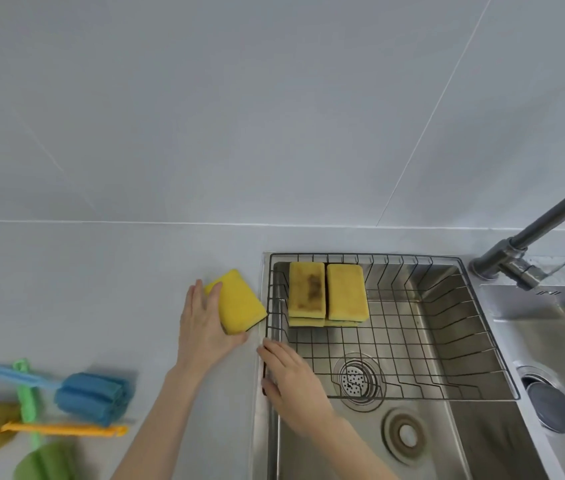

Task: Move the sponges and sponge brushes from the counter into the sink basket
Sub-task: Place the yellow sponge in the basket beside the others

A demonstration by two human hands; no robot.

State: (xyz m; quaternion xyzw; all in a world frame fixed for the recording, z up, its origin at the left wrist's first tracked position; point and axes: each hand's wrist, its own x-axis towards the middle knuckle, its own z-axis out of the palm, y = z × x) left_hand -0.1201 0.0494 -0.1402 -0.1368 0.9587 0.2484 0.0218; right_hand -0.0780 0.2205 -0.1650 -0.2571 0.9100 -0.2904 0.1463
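Head view: left hand [205, 327] is pressing on a yellow sponge [238, 301] lying on the counter [101, 289] just beside the sink basket [447, 344], fingers spread along its left edge, thumb under its near corner. Right hand [291, 382] is resting on the basket's left rim, fingers loosely curled over the wire, gripping nothing else. Two stacks of yellow sponges [328, 294] are sitting in the basket's far-left corner; blue [90, 396], green [37, 459] and orange sponge brushes [63, 429] are lying crossed on the counter at far left.
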